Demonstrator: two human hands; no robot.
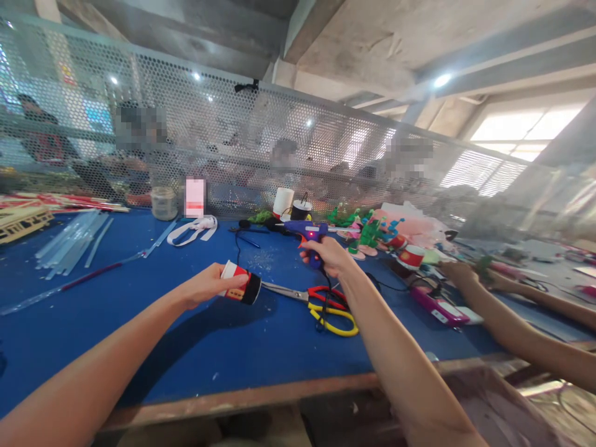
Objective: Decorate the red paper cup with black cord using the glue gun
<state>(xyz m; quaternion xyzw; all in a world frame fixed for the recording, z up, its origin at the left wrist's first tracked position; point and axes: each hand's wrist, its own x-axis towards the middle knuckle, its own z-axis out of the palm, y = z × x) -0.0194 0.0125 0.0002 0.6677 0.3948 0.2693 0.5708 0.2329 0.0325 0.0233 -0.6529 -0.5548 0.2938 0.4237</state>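
My left hand (215, 282) is closed round a paper cup (236, 282) with red and white sides and a black band at one end. The cup is tilted on its side above the blue tabletop. In my right hand (329, 253) is a purple hot glue gun (311, 232), its nozzle pointing left and a small red light lit on its body. The fingers wrap its handle near the orange trigger. Below the gun lie scissors (333, 310) with red and yellow handles, their blades reaching toward the cup. The gun's dark cord passes over the scissors.
Clear glue sticks (77, 239), a white ribbon (193, 230) and a glass jar (164, 203) lie to the left. Green pipe-cleaner figures (370, 233) and a purple power strip (440, 307) are at right, beside another person's hand (459, 273). A perforated metal screen (223, 143) stands behind.
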